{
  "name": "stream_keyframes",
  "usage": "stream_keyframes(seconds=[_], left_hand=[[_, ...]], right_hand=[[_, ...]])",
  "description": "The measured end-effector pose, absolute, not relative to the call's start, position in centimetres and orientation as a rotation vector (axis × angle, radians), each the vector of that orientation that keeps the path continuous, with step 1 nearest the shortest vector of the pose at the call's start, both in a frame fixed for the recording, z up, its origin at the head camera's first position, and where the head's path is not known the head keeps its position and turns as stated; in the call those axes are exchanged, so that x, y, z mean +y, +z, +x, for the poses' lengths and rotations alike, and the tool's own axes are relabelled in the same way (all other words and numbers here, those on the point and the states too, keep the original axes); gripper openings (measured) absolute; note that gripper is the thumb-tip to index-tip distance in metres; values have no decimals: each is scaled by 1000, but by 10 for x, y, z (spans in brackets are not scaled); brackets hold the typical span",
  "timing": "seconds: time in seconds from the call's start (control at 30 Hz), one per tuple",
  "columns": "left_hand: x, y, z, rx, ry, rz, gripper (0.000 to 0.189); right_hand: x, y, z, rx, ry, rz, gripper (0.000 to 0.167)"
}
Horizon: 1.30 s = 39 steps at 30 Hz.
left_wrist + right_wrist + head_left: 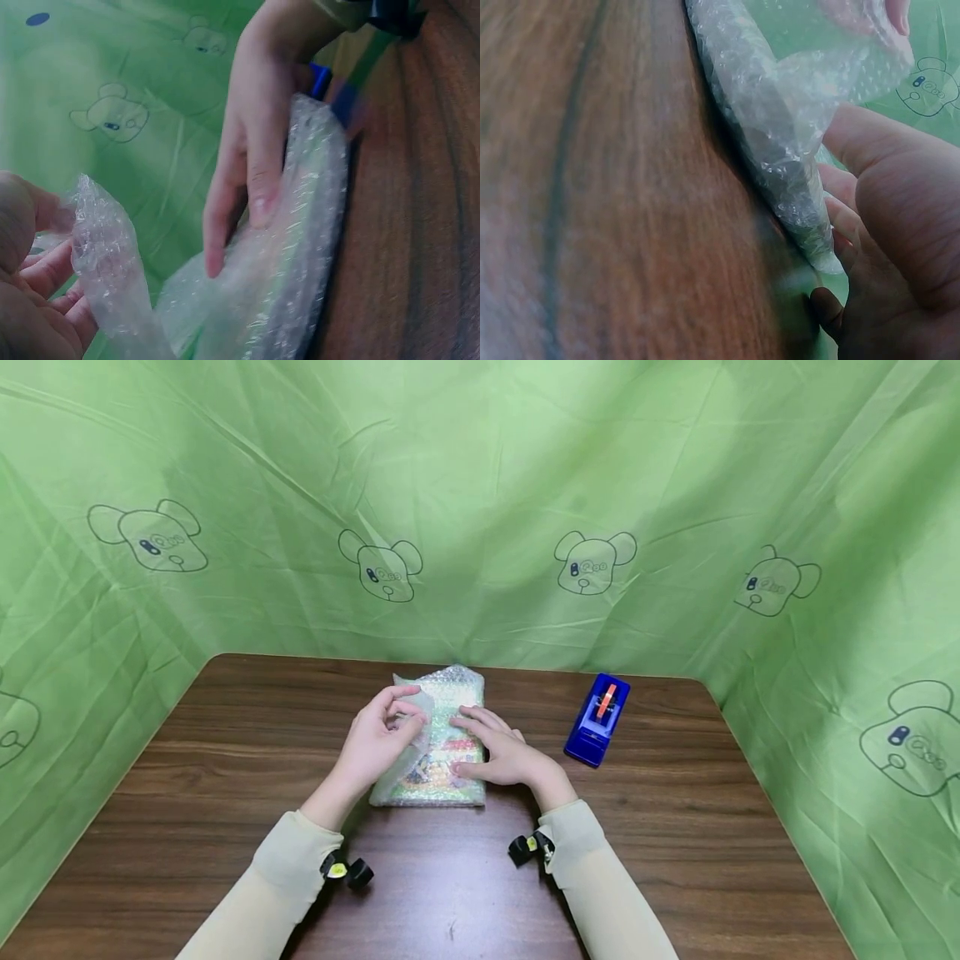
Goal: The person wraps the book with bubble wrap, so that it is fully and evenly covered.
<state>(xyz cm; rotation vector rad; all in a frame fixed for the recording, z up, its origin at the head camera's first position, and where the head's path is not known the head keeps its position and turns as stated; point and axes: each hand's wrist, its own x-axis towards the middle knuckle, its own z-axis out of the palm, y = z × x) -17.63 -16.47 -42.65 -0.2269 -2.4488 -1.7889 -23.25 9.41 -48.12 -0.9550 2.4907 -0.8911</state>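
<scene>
A flat package (442, 789) wrapped in bubble wrap lies on the table, with a colourful printed surface showing through. My left hand (378, 731) is over its left side and pinches a loose flap of bubble wrap (109, 255) between thumb and fingers. In the left wrist view this flap stands up, lifted off the package. From the right, my right hand (506, 752) rests on the package with fingers spread and fairly straight. The right wrist view shows the wrapped edge (780, 172) along the right thumb and fingers.
A blue tape dispenser (588, 739) with an orange strip in its middle stands on the brown wooden table (247, 760), to the right of the package. Green cloth (480, 502) with printed animal heads hangs behind and along both sides.
</scene>
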Motion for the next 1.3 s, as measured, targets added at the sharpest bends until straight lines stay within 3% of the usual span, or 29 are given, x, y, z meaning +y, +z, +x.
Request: stream_keyframes(seconds=[0.2, 1.3], left_hand=[[-156, -436, -176, -2507, -1796, -239, 64], [-142, -469, -174, -2649, -1842, -368, 59]], right_hand=[[94, -480, -231, 2497, -888, -945, 82], [97, -484, -228, 2501, -899, -940, 85]])
